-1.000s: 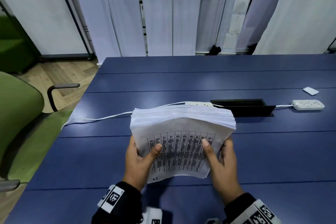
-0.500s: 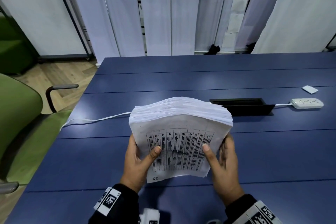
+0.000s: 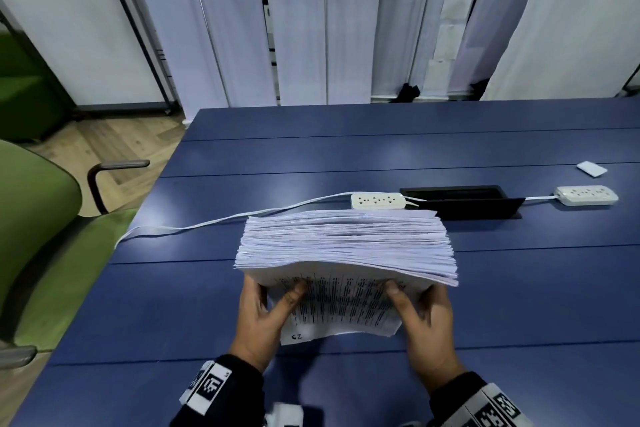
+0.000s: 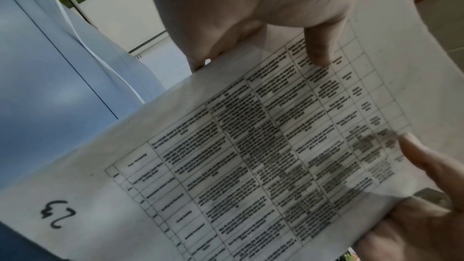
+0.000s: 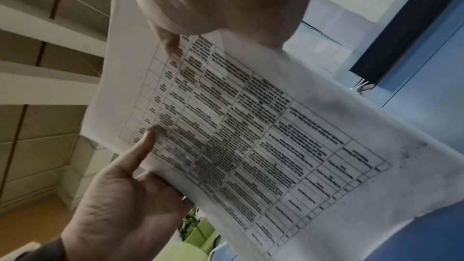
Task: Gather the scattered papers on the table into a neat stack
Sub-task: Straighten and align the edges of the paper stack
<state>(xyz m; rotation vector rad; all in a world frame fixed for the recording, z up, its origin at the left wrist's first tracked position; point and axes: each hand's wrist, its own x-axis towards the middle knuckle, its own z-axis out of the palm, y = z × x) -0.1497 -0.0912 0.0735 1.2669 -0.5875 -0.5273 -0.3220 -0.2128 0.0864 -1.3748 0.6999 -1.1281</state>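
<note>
Thick stack of printed papers, tilted on its near edge above blue table, table-printed sheet facing up.

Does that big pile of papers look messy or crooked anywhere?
A little. The paper stack, held by the left hand and right hand, has sheet edges that don't line up, fanning out on the right. Otherwise nothing looks torn or spilled.

Fingers hidden behind paper stack
</note>
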